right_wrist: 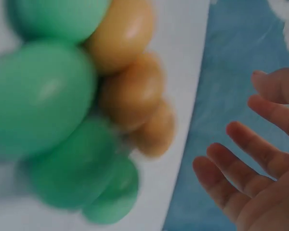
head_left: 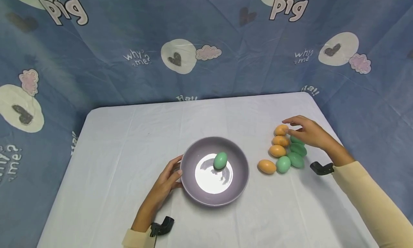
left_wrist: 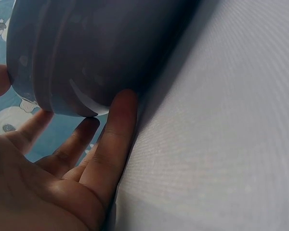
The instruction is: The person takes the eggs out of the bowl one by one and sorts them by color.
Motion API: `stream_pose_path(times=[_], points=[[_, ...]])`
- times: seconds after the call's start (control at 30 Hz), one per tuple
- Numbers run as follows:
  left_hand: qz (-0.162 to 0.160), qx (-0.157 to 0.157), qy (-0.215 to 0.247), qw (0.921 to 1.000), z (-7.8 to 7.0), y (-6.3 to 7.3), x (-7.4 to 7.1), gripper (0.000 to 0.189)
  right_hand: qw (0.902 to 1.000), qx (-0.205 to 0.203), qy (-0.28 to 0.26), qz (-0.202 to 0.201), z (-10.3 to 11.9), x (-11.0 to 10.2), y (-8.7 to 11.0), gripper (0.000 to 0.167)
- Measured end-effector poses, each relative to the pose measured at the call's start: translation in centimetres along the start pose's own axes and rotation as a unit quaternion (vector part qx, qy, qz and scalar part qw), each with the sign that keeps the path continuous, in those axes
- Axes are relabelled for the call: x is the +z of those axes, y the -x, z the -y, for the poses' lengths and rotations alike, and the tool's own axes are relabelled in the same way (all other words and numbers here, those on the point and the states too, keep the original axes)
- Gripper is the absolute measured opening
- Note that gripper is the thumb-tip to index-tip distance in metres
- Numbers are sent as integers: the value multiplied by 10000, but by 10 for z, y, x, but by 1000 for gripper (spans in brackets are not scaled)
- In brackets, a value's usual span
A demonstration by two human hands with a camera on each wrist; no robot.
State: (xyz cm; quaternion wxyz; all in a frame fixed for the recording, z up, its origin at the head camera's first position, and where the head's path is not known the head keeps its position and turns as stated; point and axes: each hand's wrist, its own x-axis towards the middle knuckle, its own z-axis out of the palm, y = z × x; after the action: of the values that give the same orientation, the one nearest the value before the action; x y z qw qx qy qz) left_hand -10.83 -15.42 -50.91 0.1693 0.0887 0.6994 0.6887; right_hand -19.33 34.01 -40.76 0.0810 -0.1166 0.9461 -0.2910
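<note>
A mauve bowl (head_left: 190, 165) stands on the white table with one green egg (head_left: 220, 161) inside. At the bowl's left side my left hand (head_left: 166, 183) rests its fingertips and thumb against the outer wall; the left wrist view shows extended fingers (left_wrist: 118, 139) touching the bowl (left_wrist: 86, 53). On the right, my right hand (head_left: 308, 131) hovers over a cluster of orange and green eggs, nearest the farthest orange egg (head_left: 281, 130). In the right wrist view its fingers (right_wrist: 255, 149) are spread and hold nothing. It partly covers the farthest green egg (head_left: 297, 139).
Several eggs lie close together, with an orange egg (head_left: 266, 166) and a green egg (head_left: 283, 164) at the near end. A blue printed cloth (head_left: 226, 76) hangs behind the table (head_left: 129, 144). Black wrist mounts (head_left: 321, 168) sit at both cuffs.
</note>
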Motion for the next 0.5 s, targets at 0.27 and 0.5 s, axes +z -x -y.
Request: stream_pose_path(times=[0.27, 0.5], points=[[60, 77, 10, 10000, -2, 0, 0, 52, 9949, -969, -222, 183, 44, 3, -12, 35], [31, 52, -39, 10000, 0, 1, -1, 53, 9887, -1352, -250, 592, 79, 11, -25, 37]])
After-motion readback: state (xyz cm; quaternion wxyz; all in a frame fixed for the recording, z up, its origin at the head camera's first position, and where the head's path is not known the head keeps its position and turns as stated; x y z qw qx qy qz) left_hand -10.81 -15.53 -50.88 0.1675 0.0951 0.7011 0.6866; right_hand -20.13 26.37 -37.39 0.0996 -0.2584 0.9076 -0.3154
